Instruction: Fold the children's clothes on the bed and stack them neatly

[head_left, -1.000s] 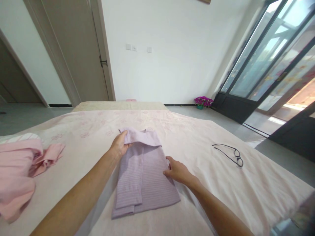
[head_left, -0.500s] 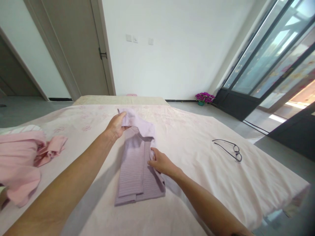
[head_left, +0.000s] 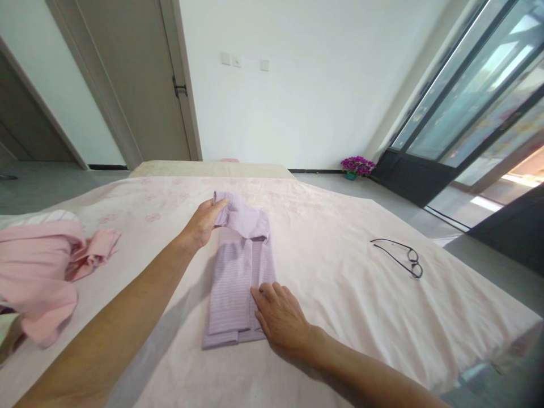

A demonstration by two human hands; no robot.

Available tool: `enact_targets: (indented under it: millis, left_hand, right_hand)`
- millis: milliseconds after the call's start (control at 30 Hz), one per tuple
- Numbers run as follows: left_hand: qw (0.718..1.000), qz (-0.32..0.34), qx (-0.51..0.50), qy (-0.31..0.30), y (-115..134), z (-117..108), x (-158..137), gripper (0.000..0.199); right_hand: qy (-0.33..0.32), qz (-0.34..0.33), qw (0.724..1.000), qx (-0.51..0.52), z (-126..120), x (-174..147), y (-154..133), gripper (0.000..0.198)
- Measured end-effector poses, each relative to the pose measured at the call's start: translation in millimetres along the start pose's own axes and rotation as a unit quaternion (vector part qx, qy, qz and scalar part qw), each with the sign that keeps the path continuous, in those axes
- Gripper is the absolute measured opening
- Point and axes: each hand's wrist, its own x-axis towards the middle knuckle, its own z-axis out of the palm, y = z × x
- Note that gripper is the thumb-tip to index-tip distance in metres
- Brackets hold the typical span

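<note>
A lilac ribbed garment (head_left: pixel 232 283), folded into a long narrow strip, lies on the pale pink sheet (head_left: pixel 331 249) in front of me. Its far end is turned over toward me. My left hand (head_left: pixel 204 220) pinches that far end at its left corner, thumb on top, and the fingers below are partly hidden by the cloth. Lower down, my right hand (head_left: pixel 283 317) rests palm down on the garment's near right edge, fingers stretched out over the fabric and holding nothing.
Pink clothing (head_left: pixel 40 266) is heaped at the left side of the bed. A pair of black-framed glasses (head_left: pixel 412 256) lies on the sheet at the right. Purple flowers in a green pot (head_left: pixel 352 174) stand on the floor by the wall, near the glass door (head_left: pixel 442 124).
My right hand has let go of the garment's right edge and moved toward me, now flat on the cloth. The far end, still in my left hand, has come down lower.
</note>
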Motion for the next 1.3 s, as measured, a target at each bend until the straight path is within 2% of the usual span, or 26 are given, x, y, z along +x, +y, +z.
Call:
enact_targets:
  millis: [67,133,200,267,333,400,533,600,700,767,833,900,967,1033,1100,1200,1300]
  left_hand:
    - [0.999,0.026,0.018,-0.005,0,1,-1,0.045]
    - [0.998,0.061,0.031,-0.009,2,2,-1,0.045]
    - [0.994,0.094,0.047,-0.004,7,2,-1,0.045]
    - [0.991,0.121,0.062,0.014,13,2,2,0.045]
    - [0.987,0.139,0.076,0.031,21,2,6,0.045]
    - [0.982,0.155,0.096,0.043,27,1,11,0.042]
    - [0.966,0.187,0.166,0.065,34,0,26,0.035]
    - [0.953,0.201,0.213,0.074,37,1,35,0.033]
    - [0.926,0.213,0.300,0.081,45,8,41,0.031]
    - [0.900,0.215,0.371,0.075,52,18,36,0.029]
    - [0.864,0.231,0.446,0.041,53,32,22,0.028]
    - [0.818,0.272,0.507,-0.024,46,47,-2,0.026]
    - [0.777,0.308,0.538,-0.111,28,60,-30,0.021]
    - [0.744,0.310,0.561,-0.188,5,70,-57,0.018]
    - [0.727,0.286,0.578,-0.234,-19,76,-78,0.017]
    - [0.718,0.248,0.594,-0.266,-49,79,-94,0.016]
    - [0.719,0.223,0.599,-0.273,-65,79,-99,0.018]
  right_hand:
    - [0.003,-0.021,0.999,0.046,-3,4,12,0.026]
    - [0.032,-0.003,0.993,0.115,-8,17,37,0.023]
    - [0.084,0.063,0.980,0.166,-13,38,71,0.024]
    - [0.103,0.112,0.969,0.193,-19,66,105,0.025]
    - [0.118,0.158,0.963,0.185,-25,95,135,0.028]
    - [0.124,0.177,0.965,0.152,-31,123,155,0.034]
    - [0.107,0.164,0.971,0.137,-39,168,170,0.049]
    - [0.087,0.158,0.974,0.136,-37,184,171,0.063]
    - [0.059,0.165,0.975,0.135,-27,200,167,0.086]
    - [0.052,0.182,0.972,0.137,-18,207,165,0.092]
    - [0.054,0.200,0.967,0.147,-10,212,164,0.091]
    - [0.055,0.213,0.960,0.170,-4,216,167,0.085]
    - [0.050,0.220,0.952,0.208,-3,219,172,0.073]
    - [0.036,0.228,0.939,0.255,-5,221,179,0.059]
    - [0.021,0.238,0.923,0.303,-8,225,185,0.049]
    - [0.014,0.253,0.898,0.361,-13,232,191,0.036]
    - [0.024,0.268,0.881,0.389,-12,240,193,0.039]
